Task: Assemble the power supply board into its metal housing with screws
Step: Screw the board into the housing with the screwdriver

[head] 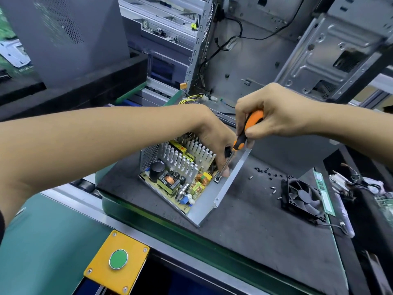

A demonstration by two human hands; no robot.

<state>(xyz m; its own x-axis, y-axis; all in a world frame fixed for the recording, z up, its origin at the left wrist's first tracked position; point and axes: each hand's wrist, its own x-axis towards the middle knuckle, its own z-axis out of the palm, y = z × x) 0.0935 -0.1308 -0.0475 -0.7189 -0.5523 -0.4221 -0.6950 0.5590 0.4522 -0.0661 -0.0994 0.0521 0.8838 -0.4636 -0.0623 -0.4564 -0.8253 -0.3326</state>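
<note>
Bright, even overhead light, soft shadows, sharp centre, wide-angle bending at edges.

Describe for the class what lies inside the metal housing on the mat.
Inside the metal housing sits the power supply board, with finned heatsinks, a black capacitor and copper coils. The left hand covers the board's far corner, so parts there are hidden.

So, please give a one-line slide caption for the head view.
Right hand drives a screwdriver into a screw while left hand steadies its shaft over the power supply board.
</note>
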